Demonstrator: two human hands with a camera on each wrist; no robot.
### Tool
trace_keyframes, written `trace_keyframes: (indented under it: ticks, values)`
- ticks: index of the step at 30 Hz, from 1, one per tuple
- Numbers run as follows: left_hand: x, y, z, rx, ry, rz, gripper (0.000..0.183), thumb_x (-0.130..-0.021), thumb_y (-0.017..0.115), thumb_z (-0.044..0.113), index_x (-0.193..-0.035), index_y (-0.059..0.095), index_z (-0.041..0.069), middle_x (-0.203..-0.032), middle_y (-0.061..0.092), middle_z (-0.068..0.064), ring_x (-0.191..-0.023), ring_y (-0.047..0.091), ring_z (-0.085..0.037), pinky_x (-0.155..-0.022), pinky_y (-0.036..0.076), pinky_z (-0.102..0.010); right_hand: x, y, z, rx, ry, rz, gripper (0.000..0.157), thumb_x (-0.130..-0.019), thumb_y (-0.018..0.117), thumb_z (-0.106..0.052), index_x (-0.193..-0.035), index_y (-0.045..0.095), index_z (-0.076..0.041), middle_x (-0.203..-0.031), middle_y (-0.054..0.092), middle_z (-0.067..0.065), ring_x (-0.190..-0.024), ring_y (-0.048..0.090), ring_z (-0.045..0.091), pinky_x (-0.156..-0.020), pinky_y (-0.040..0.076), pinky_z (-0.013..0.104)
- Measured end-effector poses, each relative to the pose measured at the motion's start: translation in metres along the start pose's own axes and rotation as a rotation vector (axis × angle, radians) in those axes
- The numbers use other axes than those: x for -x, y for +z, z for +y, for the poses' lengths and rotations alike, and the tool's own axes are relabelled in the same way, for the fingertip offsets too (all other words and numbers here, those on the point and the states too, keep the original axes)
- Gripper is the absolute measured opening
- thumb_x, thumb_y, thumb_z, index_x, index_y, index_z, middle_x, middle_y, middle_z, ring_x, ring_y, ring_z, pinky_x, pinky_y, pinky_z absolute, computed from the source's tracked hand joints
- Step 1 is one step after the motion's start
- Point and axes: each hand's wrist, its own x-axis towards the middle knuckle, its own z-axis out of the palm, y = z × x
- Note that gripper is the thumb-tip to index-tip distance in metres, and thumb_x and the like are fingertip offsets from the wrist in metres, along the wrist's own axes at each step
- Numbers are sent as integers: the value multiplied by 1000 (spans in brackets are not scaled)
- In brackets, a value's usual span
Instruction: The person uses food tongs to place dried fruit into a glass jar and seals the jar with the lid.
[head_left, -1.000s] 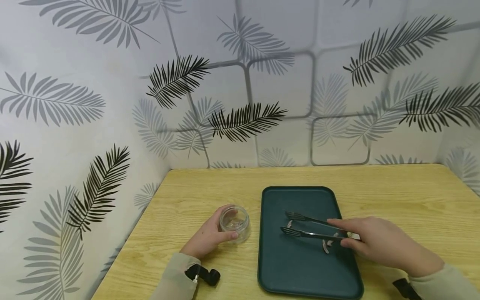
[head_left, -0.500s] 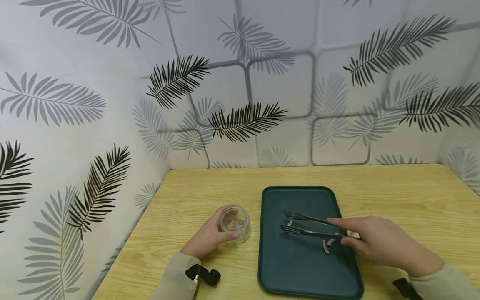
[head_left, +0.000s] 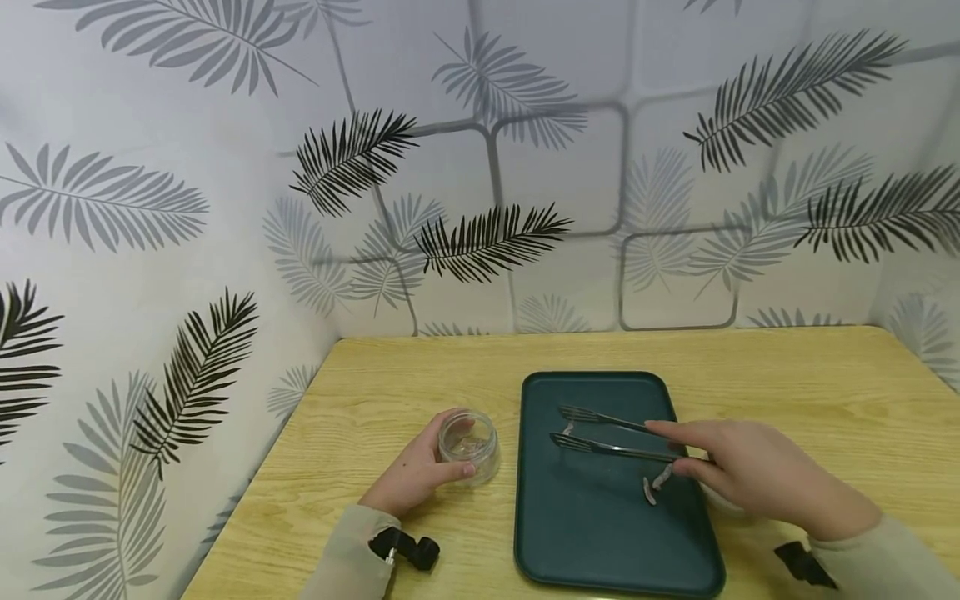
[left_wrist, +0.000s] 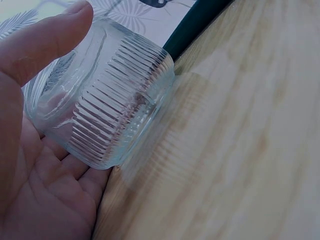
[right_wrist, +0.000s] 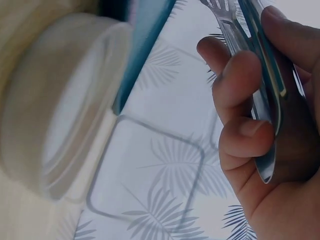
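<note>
My left hand [head_left: 420, 468] holds a clear glass jar [head_left: 487, 467] on the table, thumb at the near side and fingers behind; the left wrist view shows the ribbed wall of the jar [left_wrist: 115, 95]. In my right hand [head_left: 757, 475] are metal tongs [head_left: 618, 450] with slotted ends, reaching over a dark green tray [head_left: 600, 533]. Between their parted tips shows a small greyish strip [head_left: 567, 428]. Two similar pieces, one strip [head_left: 648, 492] and another strip [head_left: 663, 477], lie on the tray near my right fingertips. Curled fingers wrap the tongs [right_wrist: 265, 100] in the right wrist view.
A round white lid-like piece [right_wrist: 65, 100] stands beside the tray, mostly hidden behind my right hand in the head view. Under everything is a wooden table [head_left: 420, 375], with a leaf-patterned wall [head_left: 525, 167] behind its far edge.
My right hand and the tongs have shifted slightly to the left and away from me over the tray, and the strip between the tips has moved with them. The left hand and jar stay put.
</note>
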Motion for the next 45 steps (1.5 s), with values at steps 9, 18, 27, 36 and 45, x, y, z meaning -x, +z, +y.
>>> trace_keyframes:
  ticks: [9, 18, 27, 36, 45]
  values:
    - [1, 1, -1, 14, -1, 9, 79, -90, 80, 26, -154, 35, 22, -155, 44, -5, -141, 41, -23, -113, 30, -47, -22, -7, -17, -21, -67, 16, 55, -97, 69, -31, -150, 53, -26, -108, 70, -17, -82, 63, -4, -64, 50, 28]
    - [2, 1, 0, 10, 3, 19, 79, -90, 80, 24, -154, 36, 22, -154, 44, -6, -140, 42, -25, -113, 30, -49, -47, -6, -37, -23, -127, 37, 54, -98, 67, -36, -149, 53, -27, -108, 70, -14, -71, 56, -6, -59, 43, 26]
    - [0, 1, -2, -12, -2, 19, 80, -90, 80, 26, -156, 34, 21, -153, 45, -4, -138, 44, -24, -109, 36, -43, -66, -1, -52, -18, -185, 44, 52, -98, 67, -35, -148, 55, -25, -106, 71, -12, -69, 55, -6, -58, 43, 25]
    - [0, 1, -1, -21, 5, 18, 80, -90, 79, 29, -155, 33, 22, -150, 46, -3, -130, 51, -23, -106, 41, -40, -76, 4, -62, -53, -195, 37, 56, -97, 71, -30, -149, 52, -30, -109, 70, -13, -75, 58, -5, -61, 45, 26]
    - [-1, 2, 0, -5, -9, 10, 78, -91, 79, 27, -154, 34, 23, -153, 44, -3, -131, 51, -22, -107, 40, -42, -80, 6, -68, -63, -201, 26, 56, -96, 71, -29, -149, 53, -29, -109, 71, -11, -70, 55, -6, -57, 43, 25]
